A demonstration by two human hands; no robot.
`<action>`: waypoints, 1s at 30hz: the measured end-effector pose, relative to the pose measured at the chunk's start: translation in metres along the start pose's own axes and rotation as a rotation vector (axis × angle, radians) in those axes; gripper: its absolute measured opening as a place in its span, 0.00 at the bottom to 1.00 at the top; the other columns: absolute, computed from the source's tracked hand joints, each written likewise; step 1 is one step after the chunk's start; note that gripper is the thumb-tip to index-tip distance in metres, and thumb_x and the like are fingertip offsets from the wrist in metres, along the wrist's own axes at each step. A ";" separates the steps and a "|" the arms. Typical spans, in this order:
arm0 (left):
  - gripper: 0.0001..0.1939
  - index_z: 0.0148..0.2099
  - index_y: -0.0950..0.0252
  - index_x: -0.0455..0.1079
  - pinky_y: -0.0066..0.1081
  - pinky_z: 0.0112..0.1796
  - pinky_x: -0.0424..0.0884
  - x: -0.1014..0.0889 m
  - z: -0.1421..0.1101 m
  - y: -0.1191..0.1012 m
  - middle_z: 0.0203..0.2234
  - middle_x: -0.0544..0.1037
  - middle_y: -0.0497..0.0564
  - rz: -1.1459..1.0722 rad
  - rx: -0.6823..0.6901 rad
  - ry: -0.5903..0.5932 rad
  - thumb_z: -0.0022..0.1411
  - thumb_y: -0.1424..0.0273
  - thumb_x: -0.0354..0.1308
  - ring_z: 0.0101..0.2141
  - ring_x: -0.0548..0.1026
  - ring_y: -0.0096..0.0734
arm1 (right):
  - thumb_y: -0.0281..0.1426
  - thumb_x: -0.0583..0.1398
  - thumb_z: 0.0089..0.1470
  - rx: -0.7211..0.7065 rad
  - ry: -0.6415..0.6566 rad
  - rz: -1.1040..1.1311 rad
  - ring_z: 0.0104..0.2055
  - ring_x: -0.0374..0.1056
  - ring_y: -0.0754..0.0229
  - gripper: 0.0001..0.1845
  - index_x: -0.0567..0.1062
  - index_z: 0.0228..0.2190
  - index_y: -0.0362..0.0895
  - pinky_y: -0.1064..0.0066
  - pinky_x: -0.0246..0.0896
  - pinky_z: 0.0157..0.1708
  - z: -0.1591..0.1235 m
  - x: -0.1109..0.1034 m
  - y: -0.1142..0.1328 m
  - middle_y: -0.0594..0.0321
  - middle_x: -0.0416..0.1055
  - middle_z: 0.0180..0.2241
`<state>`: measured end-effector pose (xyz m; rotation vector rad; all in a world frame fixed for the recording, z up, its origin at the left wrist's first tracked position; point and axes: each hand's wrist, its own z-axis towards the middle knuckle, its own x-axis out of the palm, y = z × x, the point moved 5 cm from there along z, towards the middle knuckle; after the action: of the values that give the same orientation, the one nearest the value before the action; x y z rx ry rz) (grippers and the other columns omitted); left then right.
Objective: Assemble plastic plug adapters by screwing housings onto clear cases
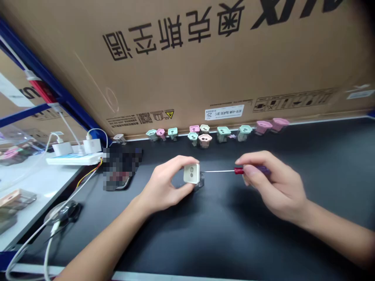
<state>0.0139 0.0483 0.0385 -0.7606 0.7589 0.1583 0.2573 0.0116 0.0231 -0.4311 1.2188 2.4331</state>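
Pastel plug housings (223, 134) along a cardboard carton (187, 66), left hand (165, 183) pinching white socket (191, 173), right hand (272, 183) pinching red-handled screwdriver (238, 170)

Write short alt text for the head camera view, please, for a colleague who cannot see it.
A left hand pinches a white two-hole plastic part, while a right hand aims a red-handled screwdriver at it. Pastel plastic parts line a cardboard box on a black bench.

Screwdriver (249, 170) tip — hidden behind the small white block (191, 173). Carton (187, 58) — cut off by the top edge. Pixelated object (121, 168) beside the power strip (74, 159) — unreadable.
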 end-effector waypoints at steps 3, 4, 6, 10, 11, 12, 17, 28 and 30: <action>0.21 0.55 0.61 0.70 0.30 0.50 0.75 0.002 0.000 -0.002 0.48 0.79 0.52 -0.003 0.021 0.011 0.59 0.78 0.62 0.46 0.78 0.32 | 0.29 0.58 0.65 -0.054 -0.037 -0.025 0.29 0.70 0.63 0.10 0.73 0.46 0.51 0.70 0.69 0.34 -0.001 -0.002 0.005 0.64 0.72 0.35; 0.21 0.55 0.61 0.70 0.31 0.50 0.75 0.003 -0.001 -0.002 0.49 0.79 0.52 -0.003 0.027 0.019 0.59 0.78 0.62 0.46 0.78 0.32 | 0.28 0.58 0.64 -0.070 -0.046 -0.038 0.30 0.71 0.62 0.11 0.72 0.47 0.50 0.69 0.69 0.35 -0.001 -0.003 0.006 0.64 0.72 0.36; 0.21 0.55 0.61 0.70 0.31 0.50 0.75 0.003 -0.001 -0.002 0.49 0.79 0.53 -0.008 0.027 0.025 0.59 0.77 0.62 0.46 0.78 0.33 | 0.27 0.59 0.62 -0.099 -0.056 -0.065 0.34 0.72 0.60 0.12 0.71 0.47 0.50 0.68 0.70 0.36 -0.002 -0.004 0.008 0.62 0.73 0.38; 0.21 0.55 0.61 0.70 0.32 0.49 0.76 0.001 0.000 0.000 0.48 0.79 0.53 -0.024 0.005 0.008 0.59 0.78 0.62 0.45 0.79 0.34 | 0.29 0.59 0.64 -0.112 -0.032 -0.091 0.33 0.73 0.60 0.09 0.72 0.45 0.51 0.70 0.70 0.35 -0.001 -0.003 0.010 0.63 0.74 0.36; 0.22 0.55 0.62 0.70 0.32 0.49 0.76 0.001 0.000 0.000 0.48 0.79 0.54 -0.028 0.007 0.003 0.59 0.78 0.62 0.45 0.79 0.34 | 0.30 0.59 0.65 -0.098 -0.022 -0.098 0.31 0.72 0.61 0.07 0.73 0.44 0.51 0.71 0.70 0.33 0.000 -0.003 0.009 0.64 0.74 0.34; 0.21 0.55 0.62 0.70 0.32 0.49 0.76 0.001 0.000 0.000 0.48 0.79 0.54 -0.028 0.008 0.002 0.59 0.78 0.62 0.45 0.79 0.35 | 0.30 0.58 0.65 -0.081 -0.014 -0.105 0.29 0.71 0.62 0.06 0.73 0.44 0.51 0.71 0.69 0.32 0.000 -0.003 0.009 0.64 0.74 0.33; 0.21 0.55 0.61 0.70 0.33 0.51 0.75 -0.001 0.001 0.001 0.50 0.79 0.54 -0.001 0.009 0.016 0.59 0.78 0.61 0.48 0.78 0.35 | 0.29 0.56 0.66 -0.099 0.040 -0.082 0.33 0.73 0.61 0.10 0.73 0.46 0.51 0.70 0.69 0.35 0.000 0.000 0.007 0.62 0.75 0.38; 0.22 0.56 0.61 0.69 0.30 0.52 0.72 -0.001 0.001 0.003 0.50 0.78 0.52 0.055 0.012 0.055 0.60 0.79 0.59 0.49 0.76 0.32 | 0.32 0.54 0.68 -0.002 0.105 -0.043 0.30 0.69 0.62 0.12 0.72 0.50 0.52 0.71 0.63 0.32 0.004 0.004 -0.003 0.66 0.71 0.32; 0.22 0.56 0.61 0.69 0.30 0.52 0.72 -0.002 0.001 0.004 0.50 0.78 0.52 0.055 0.003 0.051 0.60 0.78 0.59 0.49 0.76 0.32 | 0.32 0.55 0.68 -0.023 0.106 -0.031 0.35 0.70 0.61 0.11 0.72 0.50 0.52 0.70 0.65 0.35 0.004 0.005 -0.002 0.63 0.72 0.37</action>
<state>0.0117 0.0522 0.0378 -0.7438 0.8290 0.1885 0.2539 0.0168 0.0219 -0.5885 1.2185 2.4275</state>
